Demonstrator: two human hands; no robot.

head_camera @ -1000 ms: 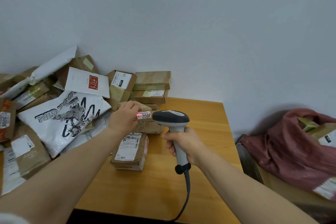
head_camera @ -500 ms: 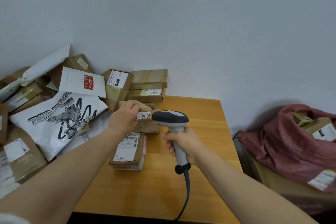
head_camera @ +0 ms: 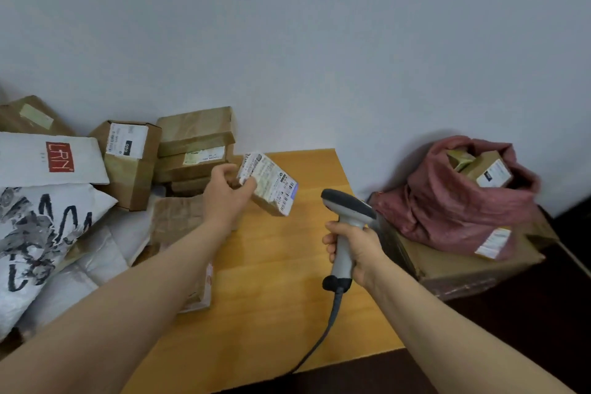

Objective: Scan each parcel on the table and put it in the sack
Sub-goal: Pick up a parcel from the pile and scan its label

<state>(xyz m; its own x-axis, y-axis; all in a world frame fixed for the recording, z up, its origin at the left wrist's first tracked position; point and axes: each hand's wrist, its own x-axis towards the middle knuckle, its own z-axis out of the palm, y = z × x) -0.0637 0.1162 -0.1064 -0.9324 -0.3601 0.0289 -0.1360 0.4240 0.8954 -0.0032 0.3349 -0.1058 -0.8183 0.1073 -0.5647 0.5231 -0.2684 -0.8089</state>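
Here, a small brown parcel (head_camera: pixel 271 185) is held in the left hand (head_camera: pixel 225 192), clear of the wooden table (head_camera: pixel 281 265) and tilted, so that its white printed label is turned upward and to the right. The thumb is laid over the near edge of the label and the fingers are curled round the parcel's far side. A grey barcode scanner (head_camera: pixel 347 206) is gripped by its handle in the right hand (head_camera: pixel 355 249), with the fingers wrapped fully round it. Its dark head is pointed toward the parcel but is kept apart from it, with bare table seen between the two. The scanner's grey cable (head_camera: pixel 319 336) is seen running down from the handle and off the near edge of the table. To the right of the table a dusky-red sack (head_camera: pixel 447 211) is set on a large cardboard box (head_camera: pixel 463 269). Its mouth is open, and labelled brown parcels (head_camera: pixel 489 168) are seen inside it. The left part of the table is covered by a heap of unsorted parcels. A stack of flat brown boxes (head_camera: pixel 195 131) is placed against the wall (head_camera: pixel 319 41), and a brown carton with a white label (head_camera: pixel 128 163) is leaned just beside it. A white mailer marked with a red square (head_camera: pixel 57 157) is laid above a white bag printed in black (head_camera: pixel 41 233). A crumpled brown paper packet (head_camera: pixel 179 217) lies flat just beneath the left wrist.
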